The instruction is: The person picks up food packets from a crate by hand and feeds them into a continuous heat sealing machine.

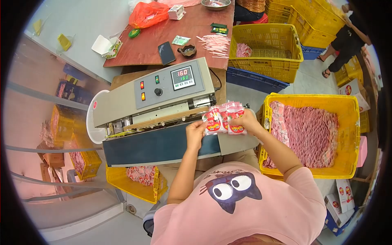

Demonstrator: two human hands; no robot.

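Note:
Several red-and-white printed plastic packets overlap in a small fan at the right end of the band sealing machine. My left hand pinches the left edge of this fan between thumb and fingers. At its right side, my right hand is closed on the rightmost packet, with the thumb on the front and the other fingers hidden behind. The packets' top edges lie close to the machine's feed side. The display reads 160 in red and in green. Below the sealing head runs a dark conveyor belt.
On my right stands a yellow crate of pink-and-white twisted sticks and packets. Another yellow crate with packets is at lower left. The red table holds a phone, thin sticks and an orange bag. Other people are behind.

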